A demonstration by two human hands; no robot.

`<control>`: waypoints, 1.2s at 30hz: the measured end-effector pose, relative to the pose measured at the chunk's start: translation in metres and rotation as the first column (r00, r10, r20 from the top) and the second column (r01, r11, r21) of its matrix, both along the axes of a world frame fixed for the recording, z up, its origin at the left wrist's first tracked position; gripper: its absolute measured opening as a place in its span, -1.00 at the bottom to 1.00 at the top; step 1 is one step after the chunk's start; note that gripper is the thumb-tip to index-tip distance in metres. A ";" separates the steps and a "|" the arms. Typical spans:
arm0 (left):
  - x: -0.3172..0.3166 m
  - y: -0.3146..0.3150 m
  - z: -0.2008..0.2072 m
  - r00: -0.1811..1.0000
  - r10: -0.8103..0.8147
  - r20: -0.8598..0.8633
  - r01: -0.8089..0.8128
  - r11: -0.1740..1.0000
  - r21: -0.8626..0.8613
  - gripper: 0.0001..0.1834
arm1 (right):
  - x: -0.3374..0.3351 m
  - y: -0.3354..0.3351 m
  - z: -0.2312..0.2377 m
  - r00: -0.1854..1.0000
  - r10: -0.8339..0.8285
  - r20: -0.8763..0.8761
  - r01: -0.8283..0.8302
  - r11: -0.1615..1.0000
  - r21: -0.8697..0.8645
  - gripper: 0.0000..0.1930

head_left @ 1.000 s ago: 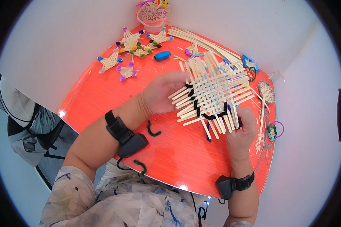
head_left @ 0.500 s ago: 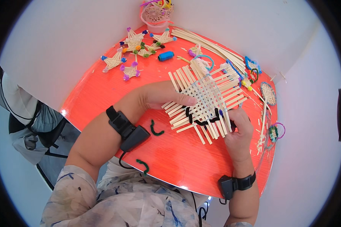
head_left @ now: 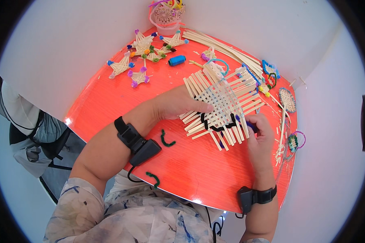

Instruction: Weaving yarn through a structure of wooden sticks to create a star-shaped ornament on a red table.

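A flat weave of pale bamboo strips [head_left: 223,97], its loose strip ends sticking out all round, is held above the table. My left hand [head_left: 186,106] is closed on its left side, thumb pressed on top and the other fingers hidden beneath. A black pipe cleaner [head_left: 220,128] winds through the weave along its near side. At the near right edge my right hand [head_left: 258,131] pinches a dark blue pipe cleaner [head_left: 251,126], part of which also shows under the strips.
The red table [head_left: 182,170] carries two short green pipe cleaners [head_left: 166,139] near me. Farther back lie several woven stars [head_left: 121,66], a blue thread spool [head_left: 177,60] and long bamboo strips [head_left: 223,47]. A lace-patterned basket [head_left: 166,18] stands in the far corner. White walls border the table.
My right hand has shifted slightly right and down, its fingers less curled, and more of the blue pipe cleaner shows. The weave has moved a little right and up with my left hand.
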State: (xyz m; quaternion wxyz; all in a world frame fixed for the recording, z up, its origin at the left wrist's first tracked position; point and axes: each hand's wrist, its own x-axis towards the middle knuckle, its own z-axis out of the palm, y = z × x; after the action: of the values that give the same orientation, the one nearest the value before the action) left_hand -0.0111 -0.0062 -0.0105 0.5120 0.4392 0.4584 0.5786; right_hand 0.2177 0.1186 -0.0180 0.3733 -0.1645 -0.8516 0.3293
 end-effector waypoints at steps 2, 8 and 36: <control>0.000 0.000 0.000 0.998 0.019 0.064 -0.018 1.000 -0.021 -0.46 | 0.002 -0.001 0.001 1.000 -0.016 0.008 0.017 0.990 -0.137 -0.89; -0.003 0.004 -0.006 0.988 0.086 -0.131 -0.085 0.996 0.008 -0.42 | 0.007 0.000 0.008 0.996 -0.038 0.079 0.054 0.974 -0.219 -0.91; 0.009 0.008 0.005 0.925 0.296 0.239 -0.263 0.951 -0.162 -0.46 | 0.004 -0.014 0.016 0.978 -0.211 0.002 0.206 0.958 0.201 -0.90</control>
State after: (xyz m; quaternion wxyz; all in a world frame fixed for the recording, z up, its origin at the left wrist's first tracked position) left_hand -0.0022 0.0015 -0.0054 0.5067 0.2560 0.4807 0.6683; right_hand 0.2217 0.1049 -0.0021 0.4104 -0.2189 -0.8625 0.1992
